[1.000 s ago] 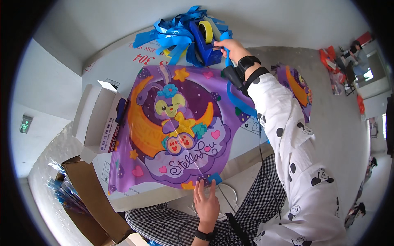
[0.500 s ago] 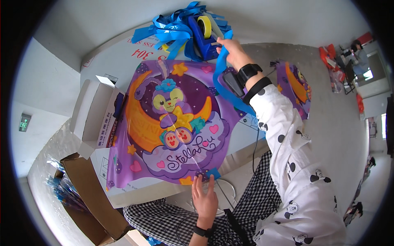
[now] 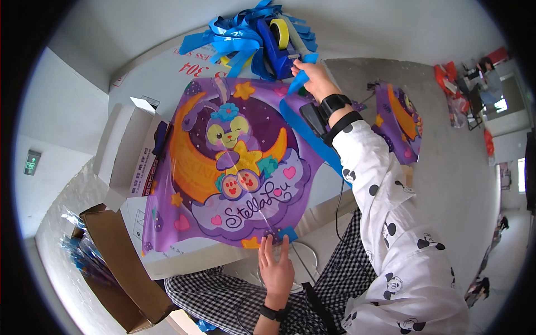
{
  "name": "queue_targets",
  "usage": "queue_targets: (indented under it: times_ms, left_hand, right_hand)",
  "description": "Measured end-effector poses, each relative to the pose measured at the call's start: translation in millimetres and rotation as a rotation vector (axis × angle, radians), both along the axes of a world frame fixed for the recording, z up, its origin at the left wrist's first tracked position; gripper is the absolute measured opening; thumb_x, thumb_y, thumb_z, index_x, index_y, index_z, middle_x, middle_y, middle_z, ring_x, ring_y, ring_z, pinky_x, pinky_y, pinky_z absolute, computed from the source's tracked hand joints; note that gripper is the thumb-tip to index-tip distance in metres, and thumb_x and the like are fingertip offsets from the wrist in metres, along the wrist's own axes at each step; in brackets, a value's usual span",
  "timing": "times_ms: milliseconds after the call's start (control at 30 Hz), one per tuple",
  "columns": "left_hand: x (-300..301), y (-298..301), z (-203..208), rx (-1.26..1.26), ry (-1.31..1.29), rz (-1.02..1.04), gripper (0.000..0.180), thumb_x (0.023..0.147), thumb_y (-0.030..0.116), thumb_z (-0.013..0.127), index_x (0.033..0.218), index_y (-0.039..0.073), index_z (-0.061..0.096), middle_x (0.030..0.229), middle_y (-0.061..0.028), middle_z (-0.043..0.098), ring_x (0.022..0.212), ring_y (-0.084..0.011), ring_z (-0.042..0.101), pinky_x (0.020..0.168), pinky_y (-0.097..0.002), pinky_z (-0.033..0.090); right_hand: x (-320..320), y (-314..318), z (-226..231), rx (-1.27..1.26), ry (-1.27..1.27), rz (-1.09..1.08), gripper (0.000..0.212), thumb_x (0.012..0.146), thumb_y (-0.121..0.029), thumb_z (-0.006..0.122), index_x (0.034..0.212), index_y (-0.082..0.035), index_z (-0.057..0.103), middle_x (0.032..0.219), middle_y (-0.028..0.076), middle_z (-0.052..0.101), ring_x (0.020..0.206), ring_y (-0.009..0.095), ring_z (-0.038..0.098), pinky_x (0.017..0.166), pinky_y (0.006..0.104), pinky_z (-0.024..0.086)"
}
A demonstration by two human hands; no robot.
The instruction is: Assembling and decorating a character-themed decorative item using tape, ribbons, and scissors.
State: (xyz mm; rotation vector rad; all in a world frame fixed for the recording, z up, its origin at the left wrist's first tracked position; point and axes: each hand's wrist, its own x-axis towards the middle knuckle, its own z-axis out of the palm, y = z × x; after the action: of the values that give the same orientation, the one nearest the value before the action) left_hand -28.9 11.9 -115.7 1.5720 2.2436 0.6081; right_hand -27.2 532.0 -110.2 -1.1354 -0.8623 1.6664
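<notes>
A purple printed plastic sheet (image 3: 245, 162), showing a cartoon rabbit on an orange moon, lies over the table. My left hand (image 3: 276, 268) rests its outstretched fingertips on the sheet's near edge, beside a small blue patch (image 3: 287, 233). At the far right, my right hand (image 3: 317, 78) pinches a blue plastic strip (image 3: 298, 82) close to the front of a blue tape dispenser (image 3: 273, 53). The dispenser carries a yellow-rimmed tape roll (image 3: 281, 33). A longer blue length (image 3: 312, 137) runs down the sheet's right side and passes under my right forearm.
Behind the sheet lies a heap of blue strips (image 3: 231, 39). An open white carton (image 3: 125, 148) stands on the left of the table (image 3: 162, 72). Lower left is a brown cardboard box (image 3: 120, 262) with plastic-wrapped pieces beside it. Another printed sheet (image 3: 397, 120) hangs at the right.
My right hand has come slightly nearer, and the strip in it has shifted and now looks folded over. My left hand stays on the sheet's near edge.
</notes>
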Motion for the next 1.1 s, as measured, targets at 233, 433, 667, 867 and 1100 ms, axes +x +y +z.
queue_targets:
  times_ms: [233, 433, 667, 867, 1100]
  left_hand:
    - [-2.7, 4.9, 4.3, 0.018, -0.007, 0.005, 0.058, 0.074, -0.002, 0.058, 0.129, 0.016, 0.062, 0.136, -0.0170, 0.045, 0.131, -0.0379, 0.043, 0.106, -0.0478, 0.042]
    - [-4.8, 1.3, -2.6, 0.028, -0.054, 0.018, 0.056, 0.076, -0.001, 0.058, 0.130, 0.014, 0.060, 0.137, -0.0176, 0.045, 0.132, -0.0376, 0.042, 0.108, -0.0484, 0.040]
    - [-4.5, -2.8, -6.1, 0.070, -0.025, 0.015, 0.055, 0.078, 0.001, 0.059, 0.132, 0.014, 0.058, 0.138, -0.0176, 0.044, 0.134, -0.0355, 0.040, 0.110, -0.0474, 0.038]
    - [-3.4, -6.5, -10.7, 0.144, -0.004, 0.035, 0.053, 0.078, 0.000, 0.060, 0.129, 0.013, 0.060, 0.137, -0.0178, 0.046, 0.134, -0.0353, 0.040, 0.110, -0.0453, 0.038]
    - [-2.9, -8.8, -16.9, 0.206, 0.016, 0.069, 0.048, 0.078, 0.001, 0.060, 0.125, 0.012, 0.063, 0.133, -0.0172, 0.049, 0.133, -0.0339, 0.043, 0.110, -0.0448, 0.039]
  right_hand:
    - [-6.4, -38.9, -9.7, -0.049, -0.031, -0.103, 0.023, 0.084, -0.003, 0.073, 0.104, -0.002, 0.062, 0.092, 0.010, 0.066, 0.094, 0.024, 0.068, 0.071, 0.0349, 0.055]
    - [35.6, -141.5, 93.1, 0.437, -0.327, 0.758, 0.019, 0.088, -0.023, 0.071, 0.098, -0.007, 0.067, 0.083, 0.001, 0.066, 0.075, 0.006, 0.060, 0.058, 0.0229, 0.044]
    - [58.5, -293.7, 97.0, 0.879, -0.689, 1.489, 0.027, 0.090, -0.012, 0.066, 0.115, -0.005, 0.058, 0.090, 0.010, 0.065, 0.086, 0.024, 0.065, 0.079, 0.0356, 0.051]
    - [49.2, -321.5, 69.8, 1.084, -1.108, 1.824, 0.059, 0.085, -0.005, 0.064, 0.139, -0.005, 0.041, 0.078, 0.015, 0.064, 0.071, 0.033, 0.065, 0.058, 0.0414, 0.048]
    - [28.4, -325.5, 52.3, 1.427, -1.107, 1.876, 0.067, 0.075, 0.003, 0.060, 0.139, 0.005, 0.040, 0.062, 0.013, 0.058, 0.058, 0.032, 0.062, 0.049, 0.0415, 0.044]
